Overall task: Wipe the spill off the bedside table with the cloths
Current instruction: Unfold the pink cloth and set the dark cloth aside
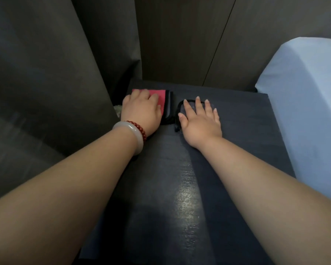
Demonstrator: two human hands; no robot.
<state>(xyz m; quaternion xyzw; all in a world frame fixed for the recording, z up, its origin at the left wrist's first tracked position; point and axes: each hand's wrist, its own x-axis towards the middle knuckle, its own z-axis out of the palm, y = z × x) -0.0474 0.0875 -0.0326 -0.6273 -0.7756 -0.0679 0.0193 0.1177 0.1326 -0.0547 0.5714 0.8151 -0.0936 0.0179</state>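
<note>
So both hands are flat on the table (237, 134) right now, palms down, fingers spread, nothing pinched. The left hand (141, 109) is pressing on a red cloth (161, 95), which sits folded against a dark cloth (168, 109) just to that hand's right. The right hand (200, 119) is lying on something dark and thin with a black edge (180, 106) curling out past the thumb. Could be a second wiping cloth, but it's too dark to tell honestly.

The spill (187, 190) looks like that shiny streak running back toward the person, between the two forearms, well behind both hands. And that's the main worry: the cloths are up ahead of the wet patch, so if the hands just scrub where they are, the streak doesn't get touched at all.

Other stuff that could go sideways:
- The left hand is close to the table's left edge, next to the curtain (46, 83). A push that way probably shoves the red cloth off the side.
- Flat palm with no grip means a cloth can bunch up or slide out from under the hand instead of wiping.
- Dragging back through the streak could smear it toward the bed (304, 96) on the right, or wet the forearms.
</note>
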